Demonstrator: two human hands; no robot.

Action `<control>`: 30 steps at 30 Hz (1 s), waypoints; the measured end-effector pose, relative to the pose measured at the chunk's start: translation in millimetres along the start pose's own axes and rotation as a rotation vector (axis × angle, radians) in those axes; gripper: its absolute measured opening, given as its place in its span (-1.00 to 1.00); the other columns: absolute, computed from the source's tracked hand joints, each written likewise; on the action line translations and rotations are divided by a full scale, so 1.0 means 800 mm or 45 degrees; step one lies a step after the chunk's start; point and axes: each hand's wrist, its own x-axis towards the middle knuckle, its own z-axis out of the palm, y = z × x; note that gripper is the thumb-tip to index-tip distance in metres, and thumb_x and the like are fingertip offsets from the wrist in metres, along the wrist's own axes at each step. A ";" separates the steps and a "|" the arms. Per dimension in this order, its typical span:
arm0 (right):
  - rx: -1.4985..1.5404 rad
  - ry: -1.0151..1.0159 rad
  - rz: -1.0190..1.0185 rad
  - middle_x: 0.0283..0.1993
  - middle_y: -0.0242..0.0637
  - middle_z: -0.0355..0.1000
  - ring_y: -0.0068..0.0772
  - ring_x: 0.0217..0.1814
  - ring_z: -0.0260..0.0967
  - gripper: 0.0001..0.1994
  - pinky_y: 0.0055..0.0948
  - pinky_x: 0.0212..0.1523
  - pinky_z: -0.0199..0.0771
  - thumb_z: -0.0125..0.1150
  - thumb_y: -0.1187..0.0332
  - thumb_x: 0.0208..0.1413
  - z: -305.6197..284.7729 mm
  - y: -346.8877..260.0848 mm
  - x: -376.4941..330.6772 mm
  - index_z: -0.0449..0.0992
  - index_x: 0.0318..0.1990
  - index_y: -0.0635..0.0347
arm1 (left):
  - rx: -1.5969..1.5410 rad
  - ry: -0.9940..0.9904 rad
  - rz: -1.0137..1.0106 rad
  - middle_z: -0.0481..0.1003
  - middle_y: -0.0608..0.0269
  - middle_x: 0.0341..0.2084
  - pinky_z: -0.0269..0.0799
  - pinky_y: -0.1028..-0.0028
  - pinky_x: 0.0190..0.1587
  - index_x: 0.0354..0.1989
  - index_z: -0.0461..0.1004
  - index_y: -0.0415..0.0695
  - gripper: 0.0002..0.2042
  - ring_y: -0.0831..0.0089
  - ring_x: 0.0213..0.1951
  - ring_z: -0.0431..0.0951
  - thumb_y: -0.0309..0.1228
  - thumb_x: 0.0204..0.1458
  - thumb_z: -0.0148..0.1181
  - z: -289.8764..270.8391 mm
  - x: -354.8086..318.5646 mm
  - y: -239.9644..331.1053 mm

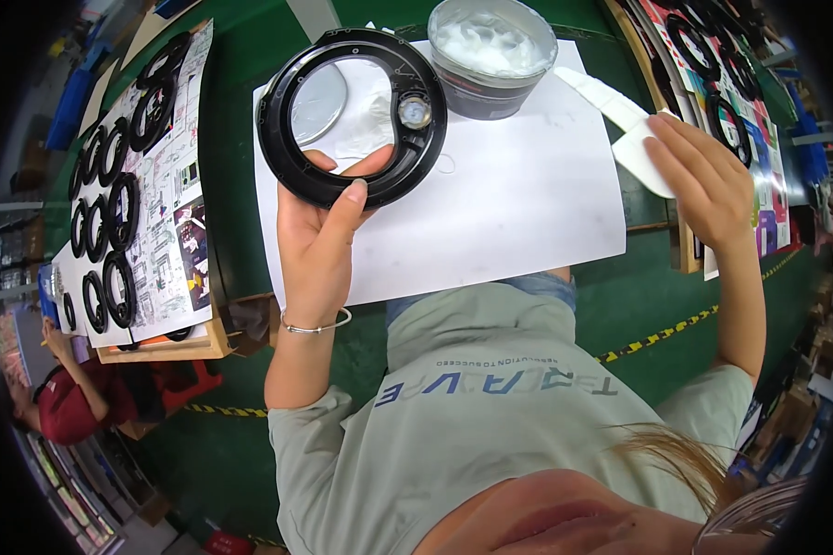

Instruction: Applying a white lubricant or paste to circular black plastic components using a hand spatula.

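My left hand grips a black plastic ring by its near rim, thumb on top and fingers curled through the opening. The ring is held above a white sheet. On its right side, a small round recess contains something whitish and glossy. Closed around a white, flat, strip-like tool with a wider white piece at the hand end is my right hand. I cannot make out whether that wider piece is part of the tool. Between my hands, farther off, stands a tub of white paste.
Through the ring show a grey round disc and crumpled white material. A left-hand board carries several black rings; more rings lie on the right board. At far left, another person in a red top works.
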 end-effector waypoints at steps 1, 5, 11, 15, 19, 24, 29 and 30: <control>-0.002 -0.004 -0.003 -0.20 -0.05 0.45 -0.12 -0.17 0.44 -0.74 -0.39 -0.17 0.46 0.09 0.55 -0.18 -0.002 0.001 -0.003 0.45 -0.23 0.36 | -0.027 -0.014 -0.006 0.39 -0.23 -0.13 0.39 0.46 -0.08 -0.14 0.09 -0.12 -0.75 0.28 -0.05 0.43 -0.60 0.05 -0.04 0.004 0.001 -0.001; 0.714 0.352 0.450 -0.24 0.00 0.45 -0.22 -0.20 0.44 -0.80 -0.41 -0.17 0.42 0.02 0.60 0.04 -0.006 -0.027 -0.013 0.38 -0.15 0.46 | -0.024 -0.089 0.001 0.40 -0.19 -0.14 0.35 0.52 -0.10 -0.13 0.10 -0.14 -0.72 0.27 -0.01 0.41 -0.67 0.02 -0.05 0.014 0.003 -0.007; 0.998 0.474 0.741 -0.45 -0.17 0.44 -0.54 -0.48 0.36 -0.78 -0.65 -0.48 0.30 0.13 0.53 -0.01 0.003 -0.052 0.015 0.39 -0.20 0.49 | 0.142 -0.218 0.123 0.40 -0.19 -0.14 0.29 0.63 -0.14 -0.15 0.10 -0.19 -0.74 0.50 -0.11 0.42 -0.68 0.02 -0.05 0.019 -0.002 -0.005; 0.970 0.392 0.727 -0.47 -0.14 0.44 -0.48 -0.53 0.38 -0.76 -0.63 -0.51 0.31 0.15 0.53 -0.04 0.001 -0.051 0.025 0.39 -0.20 0.48 | 0.163 -0.184 0.162 0.40 -0.20 -0.14 0.29 0.66 -0.16 -0.15 0.10 -0.19 -0.74 0.53 -0.13 0.42 -0.68 0.02 -0.06 0.021 -0.007 -0.002; 0.915 0.433 0.664 -0.45 -0.12 0.45 -0.44 -0.53 0.40 -0.77 -0.61 -0.52 0.32 0.16 0.54 -0.04 0.004 -0.049 0.027 0.40 -0.20 0.47 | 0.220 -0.194 0.192 0.41 -0.19 -0.14 0.30 0.68 -0.19 -0.15 0.10 -0.19 -0.74 0.55 -0.16 0.43 -0.68 0.03 -0.06 0.023 -0.006 -0.001; 0.786 0.387 0.504 -0.41 -0.11 0.47 -0.40 -0.54 0.40 -0.78 -0.61 -0.54 0.32 0.16 0.57 -0.07 -0.006 -0.048 0.036 0.42 -0.20 0.40 | 0.195 -0.207 0.152 0.41 -0.19 -0.14 0.30 0.68 -0.18 -0.15 0.10 -0.20 -0.75 0.55 -0.15 0.43 -0.68 0.03 -0.07 0.020 -0.005 -0.004; 0.765 0.373 0.421 -0.40 -0.15 0.47 -0.37 -0.55 0.40 -0.81 -0.60 -0.55 0.32 0.16 0.59 -0.09 -0.010 -0.051 0.045 0.46 -0.25 0.36 | 0.206 -0.226 0.178 0.41 -0.18 -0.14 0.29 0.66 -0.14 -0.15 0.10 -0.20 -0.74 0.53 -0.12 0.41 -0.69 0.02 -0.07 0.020 -0.002 -0.005; 0.745 0.359 0.409 -0.40 -0.17 0.47 -0.36 -0.55 0.40 -0.82 -0.59 -0.55 0.33 0.16 0.59 -0.10 -0.012 -0.051 0.047 0.47 -0.27 0.35 | 0.203 -0.226 0.172 0.40 -0.17 -0.14 0.29 0.63 -0.11 -0.15 0.10 -0.20 -0.74 0.51 -0.10 0.41 -0.70 0.02 -0.07 0.022 -0.003 -0.004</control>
